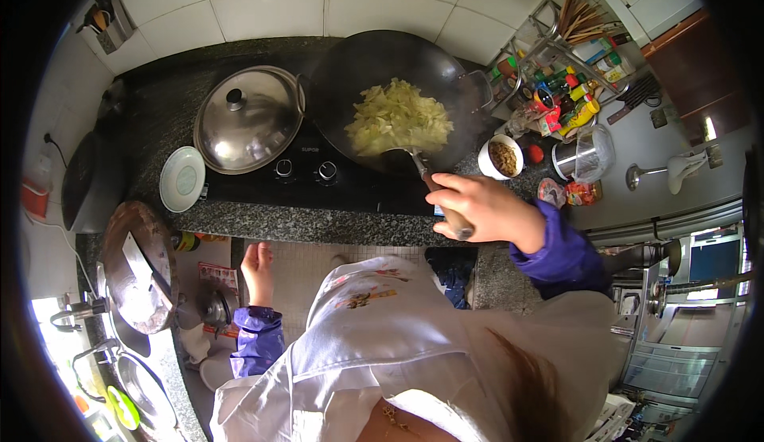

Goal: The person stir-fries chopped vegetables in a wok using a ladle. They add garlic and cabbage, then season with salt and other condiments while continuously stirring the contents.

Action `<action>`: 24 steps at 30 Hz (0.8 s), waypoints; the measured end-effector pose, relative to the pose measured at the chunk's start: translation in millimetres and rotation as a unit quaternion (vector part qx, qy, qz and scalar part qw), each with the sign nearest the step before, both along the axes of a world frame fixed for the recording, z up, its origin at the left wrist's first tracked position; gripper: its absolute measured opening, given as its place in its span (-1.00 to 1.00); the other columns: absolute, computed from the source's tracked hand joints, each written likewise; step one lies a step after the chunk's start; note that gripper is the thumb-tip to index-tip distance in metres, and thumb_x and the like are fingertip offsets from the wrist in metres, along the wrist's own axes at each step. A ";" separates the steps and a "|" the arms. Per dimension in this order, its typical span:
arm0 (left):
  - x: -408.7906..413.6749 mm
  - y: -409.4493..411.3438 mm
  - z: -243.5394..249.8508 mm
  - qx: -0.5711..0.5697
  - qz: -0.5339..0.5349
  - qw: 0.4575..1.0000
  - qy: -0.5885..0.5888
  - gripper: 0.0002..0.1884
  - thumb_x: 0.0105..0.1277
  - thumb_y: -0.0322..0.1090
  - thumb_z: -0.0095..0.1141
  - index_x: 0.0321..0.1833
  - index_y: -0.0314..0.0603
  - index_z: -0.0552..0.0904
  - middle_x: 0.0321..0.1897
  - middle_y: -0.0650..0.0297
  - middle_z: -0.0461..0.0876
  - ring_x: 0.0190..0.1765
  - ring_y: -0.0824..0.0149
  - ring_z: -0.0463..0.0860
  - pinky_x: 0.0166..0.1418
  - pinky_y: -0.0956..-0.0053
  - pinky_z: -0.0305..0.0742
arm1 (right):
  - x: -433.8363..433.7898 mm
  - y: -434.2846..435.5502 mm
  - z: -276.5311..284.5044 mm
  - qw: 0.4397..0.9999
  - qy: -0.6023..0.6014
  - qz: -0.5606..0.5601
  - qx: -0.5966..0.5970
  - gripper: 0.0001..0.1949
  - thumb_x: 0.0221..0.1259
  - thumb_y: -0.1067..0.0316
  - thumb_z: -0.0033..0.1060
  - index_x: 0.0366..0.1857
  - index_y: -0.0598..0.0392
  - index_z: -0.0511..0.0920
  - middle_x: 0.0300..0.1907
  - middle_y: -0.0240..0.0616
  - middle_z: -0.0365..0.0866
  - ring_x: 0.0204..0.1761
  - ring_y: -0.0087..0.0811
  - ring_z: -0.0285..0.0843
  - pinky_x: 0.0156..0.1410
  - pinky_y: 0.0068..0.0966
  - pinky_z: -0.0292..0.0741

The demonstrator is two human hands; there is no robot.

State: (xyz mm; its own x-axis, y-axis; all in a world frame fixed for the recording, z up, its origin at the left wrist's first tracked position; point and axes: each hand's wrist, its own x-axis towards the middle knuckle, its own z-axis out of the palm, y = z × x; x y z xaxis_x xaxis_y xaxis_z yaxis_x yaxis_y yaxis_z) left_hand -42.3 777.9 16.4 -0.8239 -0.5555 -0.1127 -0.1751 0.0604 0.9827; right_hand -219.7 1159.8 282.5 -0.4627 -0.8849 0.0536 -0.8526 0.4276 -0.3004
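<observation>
My right hand (486,203) grips the wooden handle of a wok spatula (436,186). The spatula's metal head is at the near edge of a heap of chopped pale-green cabbage (403,118), partly hidden by it. The cabbage lies in a large dark wok (340,66) on the black glass gas stove (370,188). My left hand (258,266) hangs low in front of the counter edge with its fingers curled in, and nothing shows in it. Left of the wok sits a domed steel lid (253,126) with a black knob.
A white bowl of brown minced food (502,157) stands right of the wok, near bottles and jars (573,102) by a metal rack. On the left are a pale green dish (182,179), a round chopping board (113,239) bearing a cleaver (140,269), and a sink (140,382).
</observation>
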 end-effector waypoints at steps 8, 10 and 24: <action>9.9 62.4 -14.5 -0.087 -0.080 0.990 -0.082 -0.72 0.41 -0.19 0.11 -0.31 -0.31 0.62 -0.61 0.37 0.46 -0.50 0.55 0.36 -0.42 0.53 0.32 | -79.1 44.9 -28.3 0.922 -0.119 -0.270 -0.250 -0.76 0.15 0.30 0.29 -0.15 0.16 0.63 -0.22 -0.22 0.72 -0.17 -0.38 0.68 -0.01 -0.49 0.53; 15.2 65.9 -12.5 -0.134 -0.109 0.979 -0.104 -0.72 0.42 -0.20 0.10 -0.30 -0.33 0.62 -0.58 0.33 0.50 -0.49 0.55 0.40 -0.41 0.52 0.34 | -97.6 57.7 -3.9 0.916 -0.049 -0.310 -0.248 -0.82 0.23 0.35 0.25 -0.15 0.15 0.64 -0.32 -0.43 0.68 -0.28 -0.62 0.57 -0.14 -0.62 0.47; 1.2 81.1 4.2 0.022 0.055 0.998 0.030 -0.77 0.48 -0.25 0.04 -0.28 -0.27 0.56 -0.53 0.48 0.46 -0.44 0.64 0.33 -0.34 0.68 0.27 | -169.7 66.2 -112.3 0.715 -0.377 -0.326 -0.490 -0.74 0.28 0.32 0.17 -0.02 0.20 0.54 -0.13 -0.15 0.62 -0.17 -0.24 0.68 -0.03 -0.40 0.64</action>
State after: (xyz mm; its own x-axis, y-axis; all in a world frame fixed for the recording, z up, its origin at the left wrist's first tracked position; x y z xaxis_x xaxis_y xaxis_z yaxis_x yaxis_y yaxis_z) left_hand -41.1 859.0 20.6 -0.7636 -0.6391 -0.0915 -0.1198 0.0010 0.9928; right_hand -389.4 1226.0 170.2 -0.9843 -0.1758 0.0181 -0.0057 -0.0706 -0.9975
